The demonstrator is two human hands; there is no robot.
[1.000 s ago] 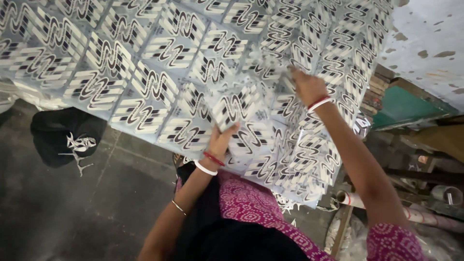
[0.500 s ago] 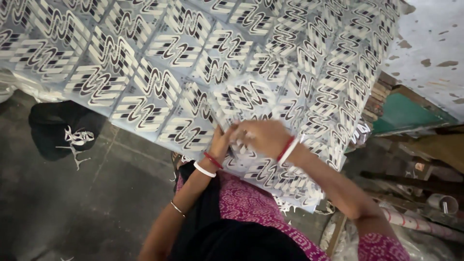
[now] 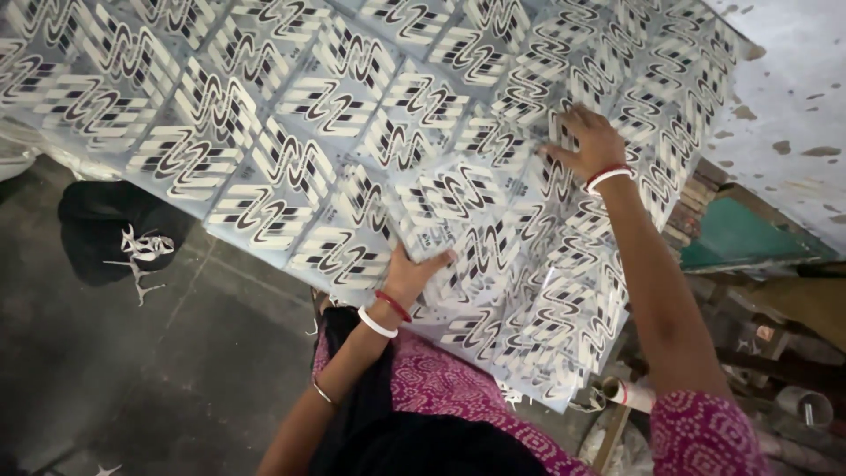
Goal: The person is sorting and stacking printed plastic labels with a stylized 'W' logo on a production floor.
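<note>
A large printed sheet [image 3: 291,167] of die-cut carton blanks (grey with black-and-white wavy marks) spreads across the upper view, its right part hanging toward the person's lap; the left hand [image 3: 414,269] grips one blank [image 3: 449,203] near the middle, thumb on top and fingers hidden beneath, and it seems partly lifted from its neighbours; the right hand [image 3: 592,139] lies flat, fingers spread, pressing the sheet further right; judging by the unbroken rows, nearly every blank remains attached; trimmed scraps [image 3: 141,251] lie on the floor [image 3: 106,379] at left.
</note>
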